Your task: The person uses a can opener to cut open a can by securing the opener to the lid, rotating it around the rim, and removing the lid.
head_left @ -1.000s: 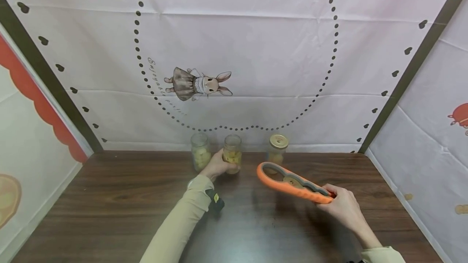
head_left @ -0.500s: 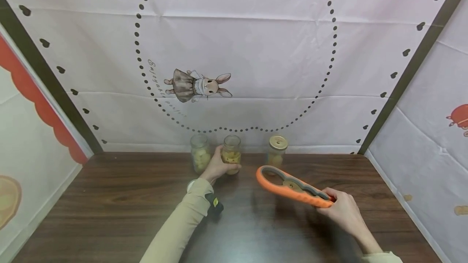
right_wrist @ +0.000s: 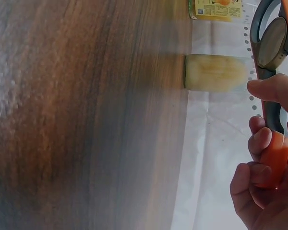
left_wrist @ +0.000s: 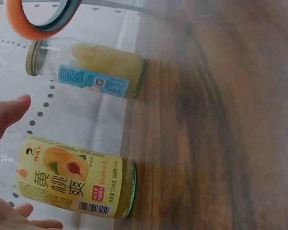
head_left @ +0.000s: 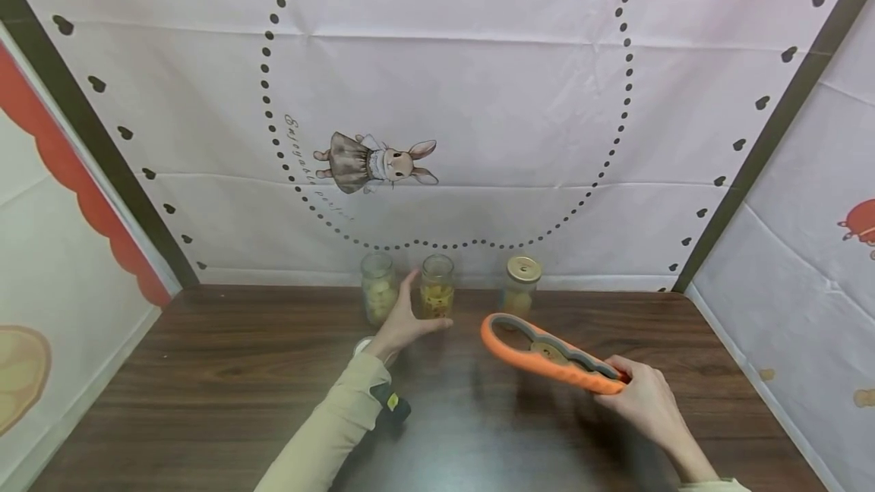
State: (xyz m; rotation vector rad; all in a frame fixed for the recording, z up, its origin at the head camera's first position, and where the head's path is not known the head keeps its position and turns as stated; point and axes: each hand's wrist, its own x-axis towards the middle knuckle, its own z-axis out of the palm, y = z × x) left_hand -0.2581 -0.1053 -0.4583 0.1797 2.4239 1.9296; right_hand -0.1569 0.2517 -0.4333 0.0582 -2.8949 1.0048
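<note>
Three glass jars of fruit stand in a row at the table's back edge. The left jar (head_left: 378, 288) and the middle yellow-labelled jar (head_left: 437, 288) have no lids; the right jar (head_left: 522, 285) has a gold lid. My left hand (head_left: 405, 316) is spread beside the middle jar (left_wrist: 77, 184), fingers (left_wrist: 7, 112) straight and off the glass. My right hand (head_left: 639, 397) grips the handle of an orange jar opener (head_left: 547, 348), held above the table in front of the right jar (left_wrist: 86, 72). A round gold lid appears caught in the opener (right_wrist: 272, 45).
The dark wooden table (head_left: 225, 386) is walled on three sides by a pale printed cloth backdrop (head_left: 444, 97). A small dark wrist device (head_left: 393, 403) sits on my left sleeve.
My left hand has let go of the middle jar and its fingers have straightened. My right hand and the opener have hardly moved.
</note>
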